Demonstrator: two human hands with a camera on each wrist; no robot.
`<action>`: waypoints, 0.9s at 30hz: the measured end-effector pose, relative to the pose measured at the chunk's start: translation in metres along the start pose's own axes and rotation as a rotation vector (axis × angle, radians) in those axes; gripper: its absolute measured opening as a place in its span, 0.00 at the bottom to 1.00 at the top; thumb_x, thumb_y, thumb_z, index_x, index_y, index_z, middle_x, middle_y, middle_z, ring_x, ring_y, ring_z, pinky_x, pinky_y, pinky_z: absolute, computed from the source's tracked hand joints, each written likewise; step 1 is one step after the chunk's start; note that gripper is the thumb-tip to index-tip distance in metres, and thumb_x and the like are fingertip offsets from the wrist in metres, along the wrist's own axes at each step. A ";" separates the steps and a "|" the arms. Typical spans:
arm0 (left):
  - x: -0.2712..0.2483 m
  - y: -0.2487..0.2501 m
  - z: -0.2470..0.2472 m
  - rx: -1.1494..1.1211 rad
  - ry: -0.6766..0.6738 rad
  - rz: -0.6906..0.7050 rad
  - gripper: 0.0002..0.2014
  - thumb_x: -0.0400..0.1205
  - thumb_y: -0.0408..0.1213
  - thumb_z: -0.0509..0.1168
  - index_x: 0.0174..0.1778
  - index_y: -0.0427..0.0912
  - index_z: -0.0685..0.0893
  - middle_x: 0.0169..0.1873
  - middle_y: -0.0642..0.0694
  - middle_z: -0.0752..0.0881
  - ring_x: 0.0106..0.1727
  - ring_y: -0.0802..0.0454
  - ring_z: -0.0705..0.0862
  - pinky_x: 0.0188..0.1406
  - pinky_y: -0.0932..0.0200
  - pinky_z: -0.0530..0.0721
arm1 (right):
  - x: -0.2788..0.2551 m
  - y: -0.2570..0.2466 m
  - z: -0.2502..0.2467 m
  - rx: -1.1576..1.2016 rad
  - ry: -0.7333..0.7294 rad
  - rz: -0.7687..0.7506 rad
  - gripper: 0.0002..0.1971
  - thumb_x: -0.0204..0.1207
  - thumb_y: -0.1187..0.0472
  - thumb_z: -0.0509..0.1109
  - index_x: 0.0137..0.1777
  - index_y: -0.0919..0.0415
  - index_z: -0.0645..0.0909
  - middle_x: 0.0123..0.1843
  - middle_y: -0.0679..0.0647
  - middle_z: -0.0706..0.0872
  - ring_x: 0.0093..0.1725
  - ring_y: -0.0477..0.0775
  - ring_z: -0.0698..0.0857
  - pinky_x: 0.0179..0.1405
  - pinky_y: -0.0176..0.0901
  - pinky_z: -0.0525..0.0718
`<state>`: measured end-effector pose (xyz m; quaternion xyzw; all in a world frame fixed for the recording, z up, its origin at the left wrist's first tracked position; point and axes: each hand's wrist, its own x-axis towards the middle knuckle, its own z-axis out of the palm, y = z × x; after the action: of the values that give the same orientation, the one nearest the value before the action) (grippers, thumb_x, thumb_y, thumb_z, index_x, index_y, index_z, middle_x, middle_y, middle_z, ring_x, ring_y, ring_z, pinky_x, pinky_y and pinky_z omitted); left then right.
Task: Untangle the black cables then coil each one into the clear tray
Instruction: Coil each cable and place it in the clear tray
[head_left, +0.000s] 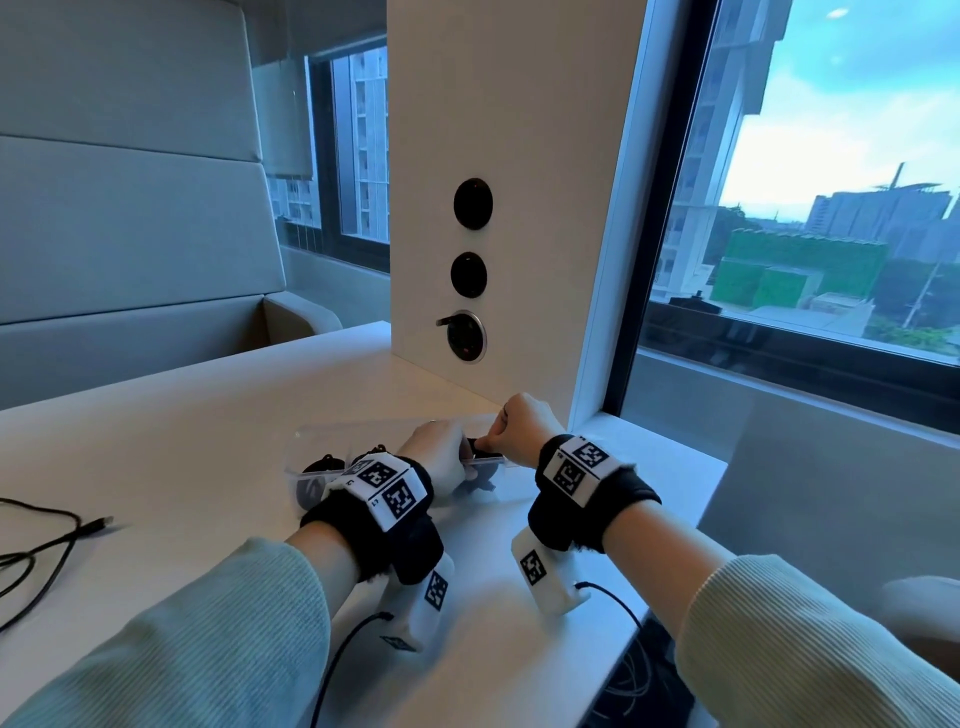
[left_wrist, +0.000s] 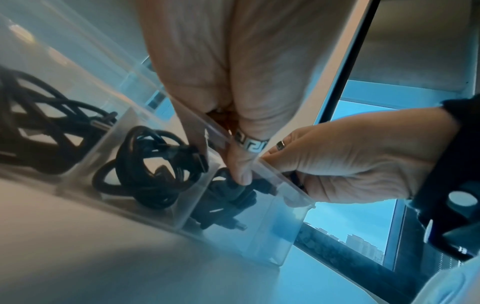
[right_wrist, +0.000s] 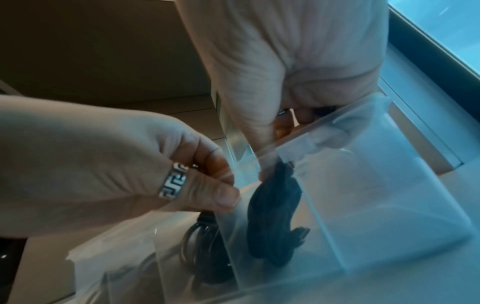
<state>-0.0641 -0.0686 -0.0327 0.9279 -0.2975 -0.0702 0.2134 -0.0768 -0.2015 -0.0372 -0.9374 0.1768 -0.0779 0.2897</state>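
A clear tray (head_left: 363, 427) with several compartments stands on the white table (head_left: 208, 441) in the head view. Two left compartments hold coiled black cables (left_wrist: 150, 170) (left_wrist: 26, 127). A third black coil (left_wrist: 226, 203) sits in the compartment to their right. My left hand (head_left: 447, 462) is curled over it, and its ringed thumb (left_wrist: 241, 164) presses down on the coil. My right hand (head_left: 498, 431) is a fist at the tray's rim and pinches a black piece of the same cable. The right wrist view shows this coil (right_wrist: 275, 216) through the tray wall. The fingertips are partly hidden.
A loose black cable (head_left: 49, 545) with a USB plug lies on the table at the far left. A white pillar (head_left: 509, 156) with round black sockets rises just behind the tray. The table's right edge and a window are close on the right.
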 end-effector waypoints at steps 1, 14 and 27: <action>-0.001 0.000 0.000 -0.020 0.005 0.005 0.06 0.80 0.32 0.64 0.51 0.35 0.83 0.55 0.36 0.84 0.53 0.42 0.79 0.45 0.59 0.71 | 0.000 0.000 0.001 -0.004 0.010 0.007 0.17 0.68 0.59 0.77 0.25 0.61 0.74 0.36 0.58 0.83 0.35 0.54 0.79 0.27 0.38 0.74; -0.007 -0.009 -0.007 -0.055 0.093 0.000 0.08 0.74 0.33 0.73 0.40 0.43 0.79 0.45 0.45 0.78 0.49 0.47 0.76 0.44 0.60 0.71 | 0.011 -0.041 -0.001 -0.538 -0.093 -0.125 0.05 0.76 0.66 0.68 0.38 0.65 0.80 0.35 0.55 0.80 0.41 0.59 0.81 0.42 0.44 0.80; -0.019 -0.033 -0.012 -0.386 0.117 -0.079 0.10 0.73 0.27 0.73 0.30 0.46 0.88 0.36 0.46 0.89 0.45 0.47 0.87 0.45 0.57 0.84 | 0.005 -0.051 0.023 -0.624 -0.035 -0.188 0.03 0.76 0.69 0.64 0.46 0.65 0.80 0.49 0.60 0.85 0.46 0.63 0.84 0.50 0.54 0.86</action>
<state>-0.0591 -0.0290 -0.0362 0.8832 -0.2290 -0.0801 0.4013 -0.0521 -0.1524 -0.0269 -0.9944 0.0997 -0.0301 -0.0169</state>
